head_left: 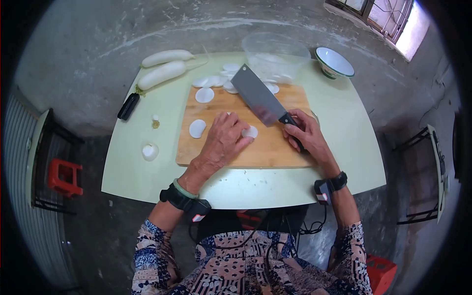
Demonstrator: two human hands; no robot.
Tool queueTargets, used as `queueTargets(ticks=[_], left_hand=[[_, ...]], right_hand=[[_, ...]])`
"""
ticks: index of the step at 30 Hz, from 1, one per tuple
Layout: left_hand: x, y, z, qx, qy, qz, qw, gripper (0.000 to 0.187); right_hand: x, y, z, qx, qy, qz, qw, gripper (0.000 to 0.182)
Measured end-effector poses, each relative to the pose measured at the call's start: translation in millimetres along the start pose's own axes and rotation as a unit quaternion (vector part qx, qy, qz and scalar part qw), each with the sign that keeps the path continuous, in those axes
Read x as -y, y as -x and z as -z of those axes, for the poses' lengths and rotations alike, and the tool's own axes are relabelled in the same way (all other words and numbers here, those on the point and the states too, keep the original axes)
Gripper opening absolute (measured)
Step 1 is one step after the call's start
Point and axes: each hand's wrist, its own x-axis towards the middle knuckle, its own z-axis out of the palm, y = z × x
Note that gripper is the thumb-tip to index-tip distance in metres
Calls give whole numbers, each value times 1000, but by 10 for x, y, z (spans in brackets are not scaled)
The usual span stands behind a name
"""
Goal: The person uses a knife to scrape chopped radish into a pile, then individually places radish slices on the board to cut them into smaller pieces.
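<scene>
Slice (251, 132) sits about mid-board, partly under the left hand (223, 137), which comes in from its 8 o'clock. On that hand I have fingers bent, roughly half closed, thumb and fingertips at the slice edge; can't tell if it's pinched or only pressed down. Right hand (307, 130) at board 3 o'clock, wrapped closed round the handle of the cleaver (256, 96). Blade runs from the grip toward between 10 and 11, broad face up to my camera, far corner in line with the pile (212, 81); can't tell if the blade touches wood. Board (275, 152) also carries a loose slice (197, 129) at 9 and another (204, 95) at 10. Pile overlaps along the far edge, 11 through 1. Beyond it, just past 12, clear tub (292, 49), some white pieces showing through the wall. White bowl (335, 62) out at 2, near the table rim. Two radishes (162, 74) side by side at 10, whole. Black case (129, 106) between 9 and 10, just below their leafy end. Two scraps (156, 124) at 9, stump (150, 151) between 8 and 9, all on the pale table (344, 147). Red stool (65, 179) on the floor, farther out past 8.
</scene>
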Motion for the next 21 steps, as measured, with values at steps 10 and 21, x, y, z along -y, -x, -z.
queueTargets(ticks=[10, 21], left_hand=[[-50, 38, -72, -5, 43, -14, 999, 20], [-67, 34, -42, -14, 57, 22, 998, 14]], right_hand=[[357, 605, -401, -73, 325, 51, 942, 36], [593, 585, -590, -46, 385, 125, 913, 53]])
